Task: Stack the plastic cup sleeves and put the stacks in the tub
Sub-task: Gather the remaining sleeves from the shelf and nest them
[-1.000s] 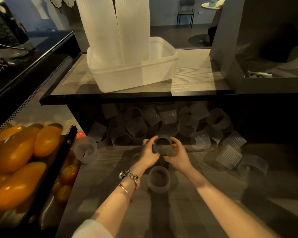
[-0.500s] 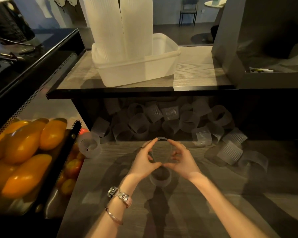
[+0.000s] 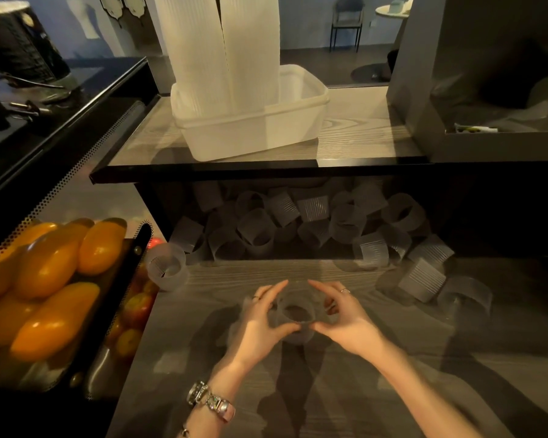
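Sleeve [image 3: 295,317]: clear, ribbed plastic ring — near centre of the counter.
Left hand [image 3: 261,320]: thumb and fingers curled round its left side.
Right hand [image 3: 345,324]: pinching its right side.
Tub [image 3: 250,128]: far shelf — tall white stacks inside.

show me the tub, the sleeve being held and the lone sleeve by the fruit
tub [image 3: 291,128], head view, front right wall
held sleeve [image 3: 296,314], head view, inner opening
lone sleeve [image 3: 166,270], head view, near wall

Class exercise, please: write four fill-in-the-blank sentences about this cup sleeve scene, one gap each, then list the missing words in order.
1. Two tall stacks of sleeves stand in the white ____.
2. The tub sits on the ____ shelf.
3. Left hand and right hand are around one ____.
4. The orange fruit lies to the person's ____.

Missing words: tub; upper; sleeve; left
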A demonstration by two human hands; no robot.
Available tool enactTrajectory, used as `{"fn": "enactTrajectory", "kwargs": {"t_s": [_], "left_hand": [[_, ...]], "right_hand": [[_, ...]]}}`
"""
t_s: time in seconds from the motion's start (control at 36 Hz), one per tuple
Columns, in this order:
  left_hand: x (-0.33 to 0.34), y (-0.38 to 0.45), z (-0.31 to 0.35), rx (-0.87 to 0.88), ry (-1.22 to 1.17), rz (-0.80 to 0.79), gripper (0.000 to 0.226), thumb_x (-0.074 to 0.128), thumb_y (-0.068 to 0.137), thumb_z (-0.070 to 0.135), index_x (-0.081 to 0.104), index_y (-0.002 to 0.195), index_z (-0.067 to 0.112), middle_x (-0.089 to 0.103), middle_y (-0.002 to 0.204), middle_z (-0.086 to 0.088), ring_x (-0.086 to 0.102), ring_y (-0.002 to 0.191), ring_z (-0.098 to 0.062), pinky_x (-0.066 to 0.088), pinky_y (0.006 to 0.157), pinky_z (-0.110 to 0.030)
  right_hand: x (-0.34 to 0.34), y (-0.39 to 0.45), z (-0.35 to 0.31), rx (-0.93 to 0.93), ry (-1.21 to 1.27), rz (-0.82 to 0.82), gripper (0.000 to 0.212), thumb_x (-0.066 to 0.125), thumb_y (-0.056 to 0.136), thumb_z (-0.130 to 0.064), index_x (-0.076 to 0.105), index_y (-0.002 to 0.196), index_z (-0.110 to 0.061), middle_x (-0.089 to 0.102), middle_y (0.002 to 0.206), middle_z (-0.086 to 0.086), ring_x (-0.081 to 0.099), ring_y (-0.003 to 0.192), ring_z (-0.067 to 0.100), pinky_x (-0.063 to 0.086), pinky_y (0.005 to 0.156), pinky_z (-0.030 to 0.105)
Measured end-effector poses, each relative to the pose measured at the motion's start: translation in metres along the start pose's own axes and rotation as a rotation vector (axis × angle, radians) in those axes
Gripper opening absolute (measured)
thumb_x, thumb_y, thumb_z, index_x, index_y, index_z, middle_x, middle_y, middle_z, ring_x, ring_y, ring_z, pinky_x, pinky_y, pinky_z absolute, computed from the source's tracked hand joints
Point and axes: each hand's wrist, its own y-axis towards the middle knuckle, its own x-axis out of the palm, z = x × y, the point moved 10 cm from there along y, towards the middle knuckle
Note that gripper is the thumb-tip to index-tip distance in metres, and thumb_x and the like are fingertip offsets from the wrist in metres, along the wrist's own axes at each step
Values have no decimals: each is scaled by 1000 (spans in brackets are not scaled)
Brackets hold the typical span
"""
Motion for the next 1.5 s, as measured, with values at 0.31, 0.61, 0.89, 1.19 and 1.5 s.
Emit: {"fn": "enactTrajectory", "kwargs": {"t_s": [0.31, 0.61, 0.89, 1.19, 1.5], "left_hand": [[23, -7, -52, -205, -90, -3, 68, 78, 68, 4, 41, 116, 34, 53, 127, -1, 50, 121, -14, 41, 104, -37], [29, -9, -65, -219, -151, 20, 62, 74, 62, 18, 46, 113, 38, 55, 123, 2, 52, 119, -15, 42, 102, -46], [24, -6, -73, -257, -168, -14, 82, 83, 64, 11, 38, 130, 29, 44, 135, 7, 41, 128, -8, 36, 109, -34], [-44, 51, -70, -270, -131, 159, 55, 63, 87, 14, 38, 135, 23, 43, 140, -6, 37, 132, -14, 36, 107, -35], [-58, 94, -66, -398, 15, 105, 70, 56, 92, 16, 14, 148, 15, 23, 152, -14, 25, 140, -23, 29, 112, -40]], "right_hand": [[31, 5, 21, 85, -78, -76, 67, 76, 74, -20, 46, 133, -28, 47, 125, -3, 43, 120, 12, 30, 94, 15], [34, 6, 33, 127, -80, -55, 70, 79, 71, -26, 45, 131, -33, 45, 127, -8, 46, 118, 9, 36, 93, 19], [39, 13, 30, 146, -19, -232, 92, 86, 60, -27, 38, 138, -20, 45, 135, -2, 45, 121, 10, 39, 97, 16], [13, 96, -6, 166, 251, -5, 52, 62, 88, -12, 41, 135, -4, 52, 130, 15, 51, 115, 14, 40, 91, 17], [22, 150, -14, 309, 175, 7, 32, 51, 92, -5, 52, 123, 4, 57, 121, 24, 55, 108, 31, 42, 74, 26]]}}
